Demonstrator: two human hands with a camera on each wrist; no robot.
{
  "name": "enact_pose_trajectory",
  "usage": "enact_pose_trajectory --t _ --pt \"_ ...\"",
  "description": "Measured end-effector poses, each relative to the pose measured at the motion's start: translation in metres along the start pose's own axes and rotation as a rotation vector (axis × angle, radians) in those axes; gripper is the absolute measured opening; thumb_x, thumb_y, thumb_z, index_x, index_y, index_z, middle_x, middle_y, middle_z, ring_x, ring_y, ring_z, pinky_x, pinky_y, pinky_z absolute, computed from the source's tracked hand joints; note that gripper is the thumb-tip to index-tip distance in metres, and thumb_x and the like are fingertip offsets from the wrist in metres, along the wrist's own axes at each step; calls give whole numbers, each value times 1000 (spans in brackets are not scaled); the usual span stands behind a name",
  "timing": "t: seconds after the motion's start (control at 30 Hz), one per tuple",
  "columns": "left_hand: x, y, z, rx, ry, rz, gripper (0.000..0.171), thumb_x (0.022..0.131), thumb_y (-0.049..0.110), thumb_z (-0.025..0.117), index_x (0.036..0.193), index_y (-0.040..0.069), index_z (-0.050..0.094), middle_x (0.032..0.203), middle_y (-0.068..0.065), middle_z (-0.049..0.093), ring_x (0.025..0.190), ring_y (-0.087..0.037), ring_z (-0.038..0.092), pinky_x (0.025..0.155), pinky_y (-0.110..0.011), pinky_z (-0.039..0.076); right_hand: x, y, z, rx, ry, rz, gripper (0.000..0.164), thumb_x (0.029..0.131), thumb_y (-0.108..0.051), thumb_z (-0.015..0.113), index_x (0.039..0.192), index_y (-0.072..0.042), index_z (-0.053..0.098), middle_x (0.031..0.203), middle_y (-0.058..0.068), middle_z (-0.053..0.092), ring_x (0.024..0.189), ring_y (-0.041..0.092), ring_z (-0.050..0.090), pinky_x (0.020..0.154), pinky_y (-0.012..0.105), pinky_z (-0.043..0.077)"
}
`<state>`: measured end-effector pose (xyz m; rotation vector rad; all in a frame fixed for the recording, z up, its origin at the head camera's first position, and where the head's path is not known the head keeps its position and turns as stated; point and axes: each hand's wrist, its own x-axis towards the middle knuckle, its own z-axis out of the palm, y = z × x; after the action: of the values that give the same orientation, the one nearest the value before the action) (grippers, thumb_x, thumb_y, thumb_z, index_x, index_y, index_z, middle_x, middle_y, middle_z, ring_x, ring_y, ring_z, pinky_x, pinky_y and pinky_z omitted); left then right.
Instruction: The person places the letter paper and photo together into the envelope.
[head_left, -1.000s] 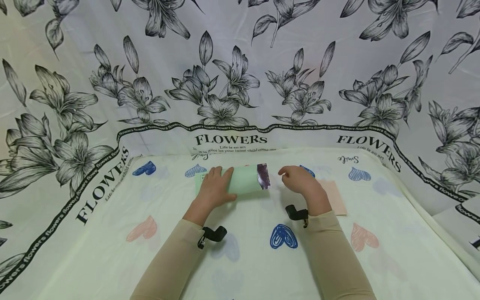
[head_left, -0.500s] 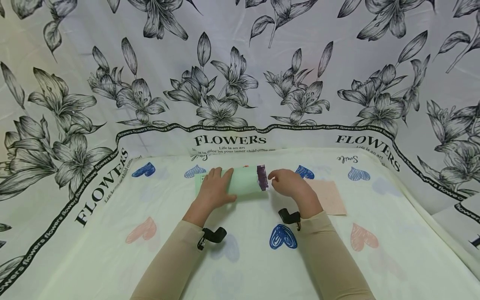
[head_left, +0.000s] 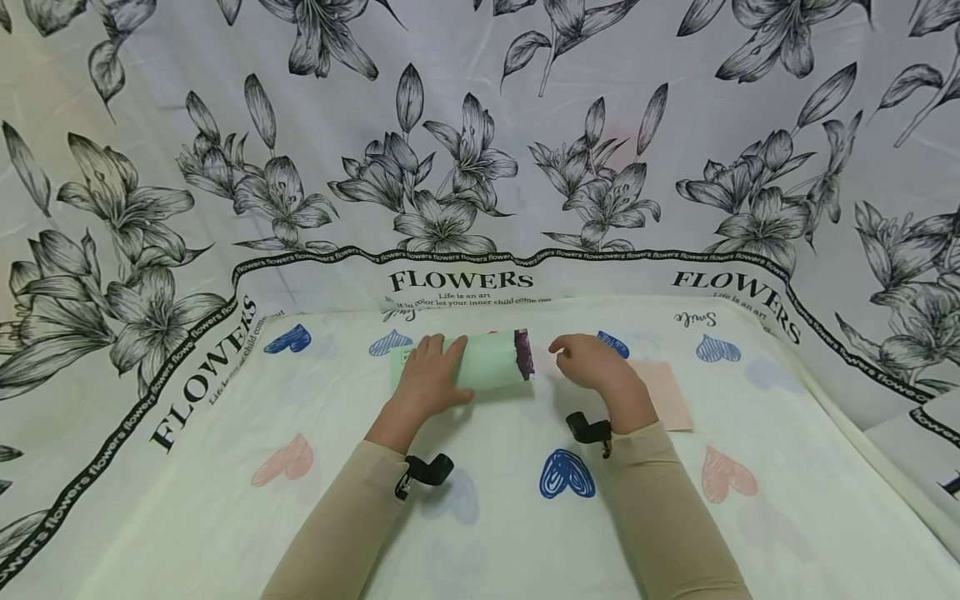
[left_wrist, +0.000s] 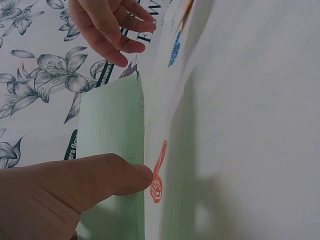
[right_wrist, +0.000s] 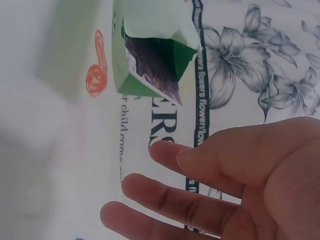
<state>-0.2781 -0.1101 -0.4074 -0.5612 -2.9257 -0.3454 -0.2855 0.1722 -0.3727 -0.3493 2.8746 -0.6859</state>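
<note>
A pale green box (head_left: 487,360) lies on its side on the tabletop in the head view. My left hand (head_left: 431,375) grips it from above, thumb on the near side and fingers spread over the top. At the box's right end a purple flap (head_left: 524,354) sticks out. The right wrist view shows that end standing open, with a dark green inside and the shiny purple flap (right_wrist: 155,70) slanting across it. Just right of the flap, my right hand (head_left: 596,362) hovers apart from the box. Its fingers are loosely bent and hold nothing; thumb and index finger lie close together.
A flat pink sheet (head_left: 663,396) lies on the table behind my right wrist, partly hidden by it. The white tablecloth (head_left: 510,517) carries printed hearts. A flower-printed curtain (head_left: 465,167) rises behind the table's far edge.
My right hand came left to the purple flap, then drew back a little to the right. The flap sticks out slightly less than a second ago. Left hand and box have stayed put.
</note>
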Motion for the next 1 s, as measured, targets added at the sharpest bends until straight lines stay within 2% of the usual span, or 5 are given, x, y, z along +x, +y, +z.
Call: enact_pose_trajectory --t 0.2,0.67,1.0 --pt "1 -1 1 3 2 5 93 80 39 85 156 9 41 148 -28 41 139 -46 36 114 -61 33 -1 2 -3 16 11 8 43 102 -12 41 139 -5 62 129 15 63 77 23 52 68 36 43" --pt "1 -1 3 17 -4 8 94 79 41 85 156 9 42 147 -28 42 137 -45 37 113 -60 35 0 -20 9 -32 -19 -24 40 103 -12 44 136 -11 66 141 13 60 93 26 55 76 39 46" --pt "0 0 2 15 6 7 94 78 41 86 156 9 42 145 -27 43 136 -46 38 113 -61 35 -1 -8 3 4 -4 10 41 104 -13 44 139 -11 64 124 11 61 69 22 47 65 36 41"
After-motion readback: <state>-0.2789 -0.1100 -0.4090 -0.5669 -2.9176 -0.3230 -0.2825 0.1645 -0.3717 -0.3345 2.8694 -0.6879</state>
